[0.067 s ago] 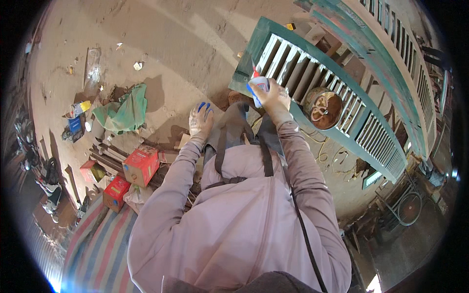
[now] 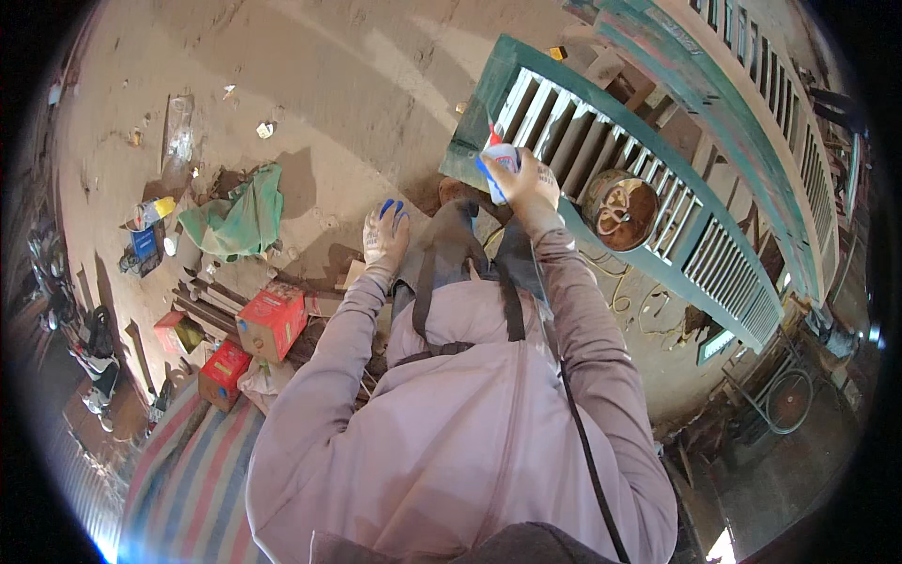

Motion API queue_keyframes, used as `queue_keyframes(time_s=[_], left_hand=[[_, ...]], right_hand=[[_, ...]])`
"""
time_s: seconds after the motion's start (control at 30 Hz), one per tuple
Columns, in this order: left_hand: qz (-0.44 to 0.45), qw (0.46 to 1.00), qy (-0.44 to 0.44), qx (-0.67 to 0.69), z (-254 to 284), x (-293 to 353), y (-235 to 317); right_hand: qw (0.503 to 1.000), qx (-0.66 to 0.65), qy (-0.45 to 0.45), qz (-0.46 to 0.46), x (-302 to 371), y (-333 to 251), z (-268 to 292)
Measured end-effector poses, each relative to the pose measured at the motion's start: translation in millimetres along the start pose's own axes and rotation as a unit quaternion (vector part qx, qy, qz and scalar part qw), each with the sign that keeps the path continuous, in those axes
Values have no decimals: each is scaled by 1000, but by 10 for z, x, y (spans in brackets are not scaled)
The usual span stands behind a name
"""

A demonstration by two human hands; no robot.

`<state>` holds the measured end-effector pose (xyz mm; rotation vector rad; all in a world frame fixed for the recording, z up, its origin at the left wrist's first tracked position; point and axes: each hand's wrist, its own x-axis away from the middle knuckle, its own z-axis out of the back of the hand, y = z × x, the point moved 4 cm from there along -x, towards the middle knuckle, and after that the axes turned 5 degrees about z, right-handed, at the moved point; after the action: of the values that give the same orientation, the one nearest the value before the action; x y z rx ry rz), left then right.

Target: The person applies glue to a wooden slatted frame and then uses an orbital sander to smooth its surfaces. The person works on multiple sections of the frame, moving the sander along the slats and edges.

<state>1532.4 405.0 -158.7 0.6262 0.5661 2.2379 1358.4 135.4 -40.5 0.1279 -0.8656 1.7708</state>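
My right hand point(image 2: 532, 188), in a white glove with blue fingertips, is wrapped round a small white glue bottle point(image 2: 505, 162). The bottle's red cap and thin nozzle point up, over the near left end of a green louvred shutter point(image 2: 489, 99). My left hand point(image 2: 385, 237), gloved the same way, lies with fingers stretched beside my left knee and holds nothing. A round tin point(image 2: 642, 214) with a looped, pale, cord-like thing in it rests on the shutter's slats, right of my right hand.
More shutter frames point(image 2: 742, 132) stand beyond at the right. On the dirt floor point(image 2: 348, 94) lie a green cloth point(image 2: 240, 214) and a blue box point(image 2: 144, 246). Red cardboard boxes point(image 2: 272, 320) sit near left by a striped sheet point(image 2: 202, 461). A yellow cord point(image 2: 620, 291) trails under the shutter.
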Motion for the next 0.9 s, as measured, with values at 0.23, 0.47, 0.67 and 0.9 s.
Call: queue_keyframes(time_s=[0.23,0.47,0.67,0.9], left_hand=[[0,1000,2,15,85,-99,-79],[20,1000,-1,9,156,-123,-251],[29,999,-15,13,211,-174,-177],[41,999,-25,9,135,-211,-201]], right_hand=[[999,-20,23,-21,-606,-48,187],[996,-87,-22,-23,-748,-303,363],[999,-41,6,-19,-912,-169,267],[999,-35,-10,-24,-932,-226,353]])
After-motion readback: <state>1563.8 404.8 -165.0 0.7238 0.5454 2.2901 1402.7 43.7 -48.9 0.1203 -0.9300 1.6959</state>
